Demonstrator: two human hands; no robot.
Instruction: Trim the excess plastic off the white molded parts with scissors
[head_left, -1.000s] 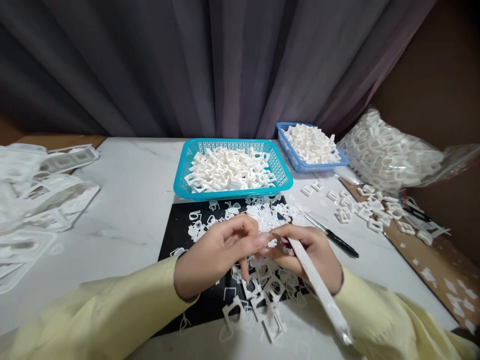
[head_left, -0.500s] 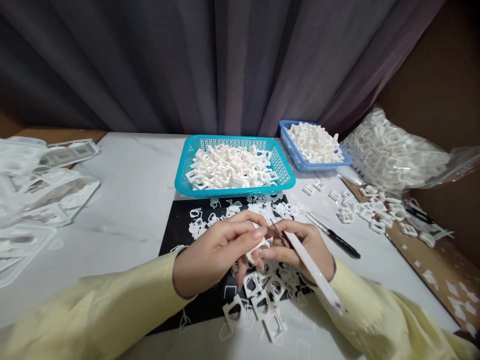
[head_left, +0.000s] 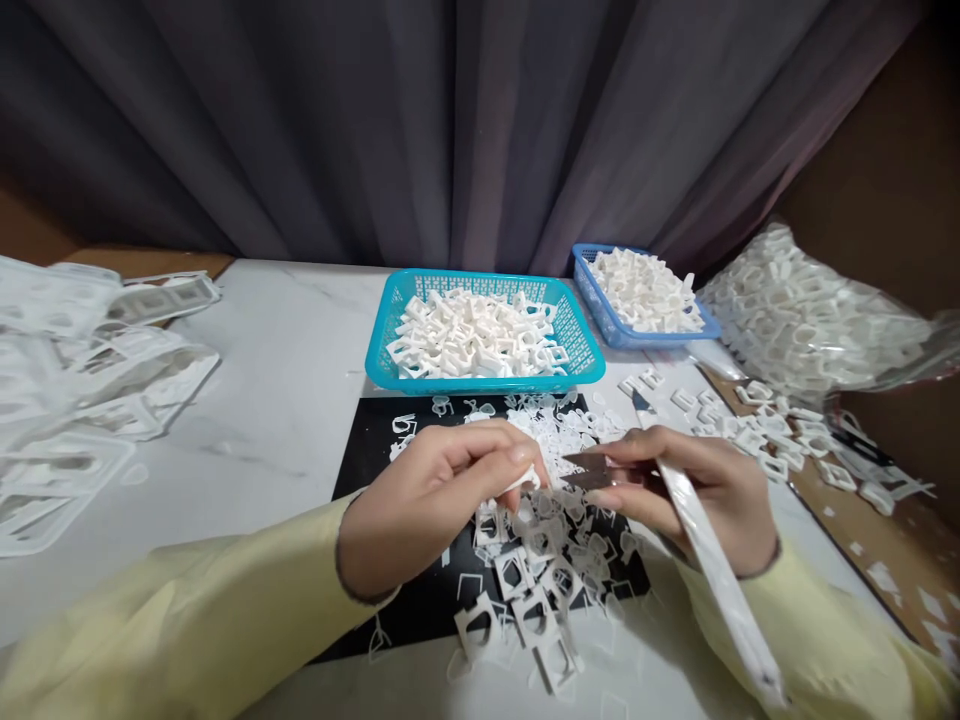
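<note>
My left hand (head_left: pixel 442 495) is closed on a small white plastic piece (head_left: pixel 529 478), mostly hidden by the fingers. Facing it, my right hand (head_left: pixel 697 490) pinches metal tweezers (head_left: pixel 589 470), whose two prongs point left and stand apart close to the piece. A white-handled craft knife (head_left: pixel 712 575) is also held in the right hand, blade up, its handle slanting down over the sleeve. Below the hands, several white frame pieces (head_left: pixel 536 615) and thin plastic trimmings (head_left: pixel 592 560) lie over a black mat (head_left: pixel 412 610).
A turquoise basket (head_left: pixel 382 345) full of white pieces stands behind the mat. To its right are a blue basket (head_left: pixel 600 310) and a clear bag (head_left: pixel 817 310), both filled with white parts. Loose parts (head_left: pixel 765 435) lie below the bag. White moulded sheets (head_left: pixel 97 380) are piled at left.
My right hand has moved right, away from the left. The tweezers that lay on the table now show in its fingers, and the knife blade has swung up from the piece.
</note>
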